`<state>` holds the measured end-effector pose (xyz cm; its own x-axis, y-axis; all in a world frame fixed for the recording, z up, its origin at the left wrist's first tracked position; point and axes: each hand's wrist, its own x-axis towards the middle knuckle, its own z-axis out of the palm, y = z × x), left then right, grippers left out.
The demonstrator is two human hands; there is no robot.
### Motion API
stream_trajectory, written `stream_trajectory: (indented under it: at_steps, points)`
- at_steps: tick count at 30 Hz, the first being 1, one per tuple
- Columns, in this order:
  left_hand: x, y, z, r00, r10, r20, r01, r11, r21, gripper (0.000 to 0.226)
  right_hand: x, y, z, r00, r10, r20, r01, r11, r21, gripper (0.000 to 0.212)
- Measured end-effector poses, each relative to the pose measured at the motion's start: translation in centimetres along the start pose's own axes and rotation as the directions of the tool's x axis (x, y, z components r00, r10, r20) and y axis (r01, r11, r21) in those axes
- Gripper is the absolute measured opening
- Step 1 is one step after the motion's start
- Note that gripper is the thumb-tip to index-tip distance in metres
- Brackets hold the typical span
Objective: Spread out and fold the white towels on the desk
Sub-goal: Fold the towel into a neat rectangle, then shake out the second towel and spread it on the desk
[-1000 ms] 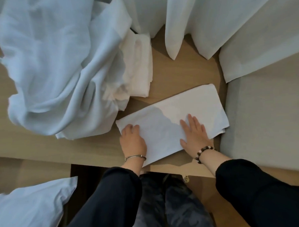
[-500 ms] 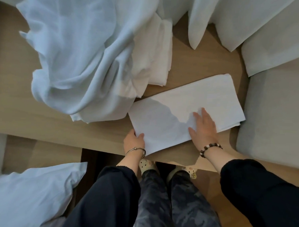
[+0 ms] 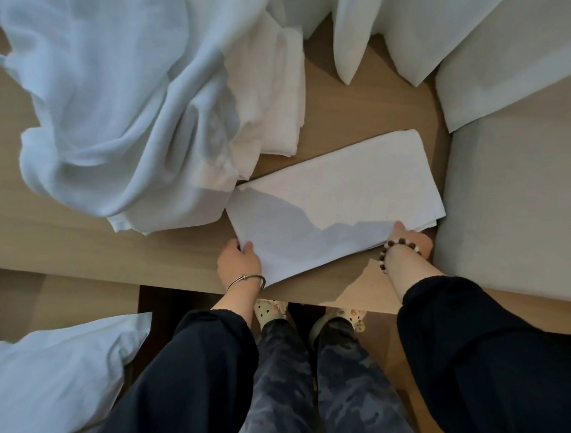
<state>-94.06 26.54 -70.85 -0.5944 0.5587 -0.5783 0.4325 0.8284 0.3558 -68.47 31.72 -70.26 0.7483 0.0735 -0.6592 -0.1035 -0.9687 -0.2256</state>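
Both arms reach forward and down in black sleeves, bent slightly inward towards one another. The left hand (image 3: 239, 263) sits at the near left corner of the folded towel (image 3: 336, 204), its fingers curled round the cloth edge with the thumb pressing on top, so it pinches that corner. A thin metal bangle (image 3: 247, 279) circles the left wrist. The right hand (image 3: 415, 243) is at the towel's near right edge, palm turned in. Its thumb lies on the cloth, and the other fingers go under the edge and out of sight, so it holds the towel there, though how far those fingers are curled cannot be told. A bracelet of brown and white beads (image 3: 397, 244) sits on the right wrist. The towel lies flat on the wooden desk (image 3: 82, 244), stretching away from both sets of fingertips, with its near corner between the wrists reaching almost to the desk's front edge. Beyond the left fingers is a crumpled white sheet (image 3: 109, 109), and a stack of towels (image 3: 272, 95) lies just past it. Just outside the right hand is a grey cushion (image 3: 512, 206). Below the wrists are pale shoes (image 3: 271, 307) with small coloured marks too small to read.
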Motion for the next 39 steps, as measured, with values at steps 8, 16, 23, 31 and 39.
stream_trajectory:
  at_steps: [8,16,23,31,39]
  points:
    - [0.4,0.5,-0.8,0.998,0.027,0.056,-0.026,0.999,-0.022,0.017,1.6,1.1,-1.6,0.952,-0.036,0.303,-0.005,0.991,0.132,0.023]
    - [-2.9,2.2,0.8,0.696,0.717,0.041,-0.681,0.641,0.354,0.047,-0.6,2.0,-1.4,0.697,-0.717,-0.003,0.629,0.613,-0.479,0.038]
    - [-2.6,2.7,4.5,0.664,0.554,0.503,-0.739,0.382,0.555,0.068,-0.8,2.6,0.2,0.611,-0.616,0.497,0.697,0.121,-0.707,0.068]
    - [-4.7,9.6,-3.3,0.57,0.7,0.43,-0.797,0.345,0.495,0.064,-8.6,-3.5,-3.4,0.465,-0.769,0.439,0.822,0.19,-0.538,0.06]
    - [-5.2,17.2,-17.6,0.319,0.946,0.055,-0.895,0.281,0.345,0.037,-20.2,-11.8,-6.9,0.241,-0.897,0.37,0.933,0.11,-0.342,0.053]
